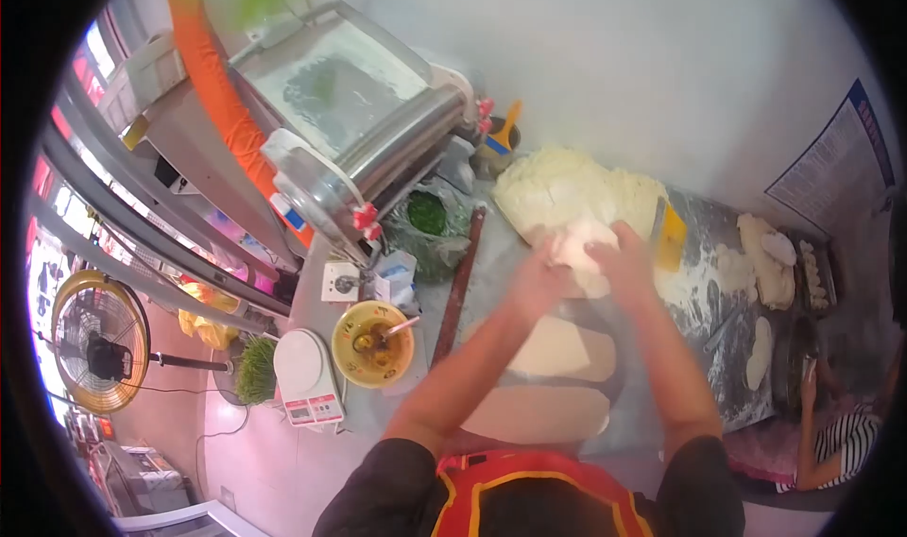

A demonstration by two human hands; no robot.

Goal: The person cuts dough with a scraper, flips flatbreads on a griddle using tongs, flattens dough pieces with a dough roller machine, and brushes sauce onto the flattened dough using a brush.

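Note:
A pale piece of dough [578,246] is between my two hands above the table. My left hand [542,278] grips its left side, fingers curled round it. On the other side, my right hand [624,259] holds it with the thumb bent over the top. Right behind lies a large mound of dough [557,186], dusted with flour. A yellow scraper [672,238] leans against the mound's right end. Closer to my body, two flattened sheets of dough lie side by side: the farther sheet [557,350], partly under my left forearm, and the nearer sheet [539,412].
Left of my arms are a long brown stick [460,287], a yellow bowl [398,353], a white scale [304,367] and a bag of chopped greens [427,213]. A roller machine [397,136] stands behind them. More dough [767,263] and a person in a striped top [844,443] are at right.

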